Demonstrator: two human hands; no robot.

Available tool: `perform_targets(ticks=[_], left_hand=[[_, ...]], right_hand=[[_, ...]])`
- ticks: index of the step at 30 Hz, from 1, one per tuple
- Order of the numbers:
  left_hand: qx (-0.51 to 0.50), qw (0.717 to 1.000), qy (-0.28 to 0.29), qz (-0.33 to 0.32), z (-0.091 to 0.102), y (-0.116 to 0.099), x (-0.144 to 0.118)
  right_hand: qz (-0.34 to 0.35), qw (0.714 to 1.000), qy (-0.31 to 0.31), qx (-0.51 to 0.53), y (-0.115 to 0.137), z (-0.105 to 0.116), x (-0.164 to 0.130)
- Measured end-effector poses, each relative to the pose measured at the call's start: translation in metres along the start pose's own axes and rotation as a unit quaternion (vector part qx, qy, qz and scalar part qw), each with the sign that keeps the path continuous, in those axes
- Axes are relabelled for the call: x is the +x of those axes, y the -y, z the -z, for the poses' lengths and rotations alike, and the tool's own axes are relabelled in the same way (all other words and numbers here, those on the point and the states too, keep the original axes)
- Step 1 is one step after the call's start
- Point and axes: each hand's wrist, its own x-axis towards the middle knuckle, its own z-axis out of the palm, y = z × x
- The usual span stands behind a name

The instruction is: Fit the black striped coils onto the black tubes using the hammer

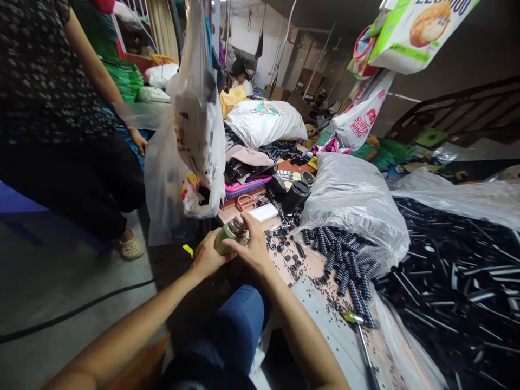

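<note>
A small green bottle (227, 236) with a shiny cap is held over my lap, in front of the table's near left edge. My left hand (209, 254) wraps round its body from the left. The fingers of my right hand (255, 242) close on the capped top from the right. Whether the cap is loose or tight I cannot tell. Just beyond the bottle, a white box-like piece (264, 213) and red-handled scissors (246, 202) lie on the table.
Black ribbed tubes (345, 260) spill from a large clear plastic bag (357, 200). A hammer (363, 341) lies among tiny black bits. A black lidded cup (296, 196) stands behind. Plastic bags (199, 108) hang at the left edge. Another person (69, 119) stands at left. A black cable (81, 309) crosses the floor.
</note>
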Motion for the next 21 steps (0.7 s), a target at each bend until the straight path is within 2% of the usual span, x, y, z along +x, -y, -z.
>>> perform_targets(ticks=[2, 4, 7, 11, 14, 17, 21], left_hand=[[-0.020, 0.999, -0.032, 0.023, 0.004, 0.001, 0.005], [-0.041, 0.997, -0.058, 0.042, 0.009, -0.002, 0.012], [-0.056, 0.993, -0.093, 0.050, 0.015, -0.012, 0.023], [-0.071, 0.992, -0.099, 0.035, 0.014, -0.030, 0.040], [-0.079, 0.990, -0.115, 0.026, 0.006, -0.039, 0.058], [-0.082, 0.987, -0.140, 0.024, -0.007, -0.043, 0.080], [-0.098, 0.982, -0.159, 0.028, -0.030, -0.046, 0.114]], right_hand=[[0.009, 0.999, 0.036, -0.003, -0.022, 0.005, 0.018], [-0.032, 0.996, 0.049, -0.073, -0.055, 0.013, 0.042], [-0.119, 0.966, 0.082, -0.215, -0.113, 0.025, 0.081], [-0.175, 0.932, 0.139, -0.286, -0.178, 0.030, 0.121], [-0.207, 0.901, 0.190, -0.330, -0.205, 0.021, 0.137], [-0.225, 0.875, 0.234, -0.359, -0.222, 0.007, 0.145], [-0.232, 0.858, 0.283, -0.362, -0.236, 0.003, 0.148]])
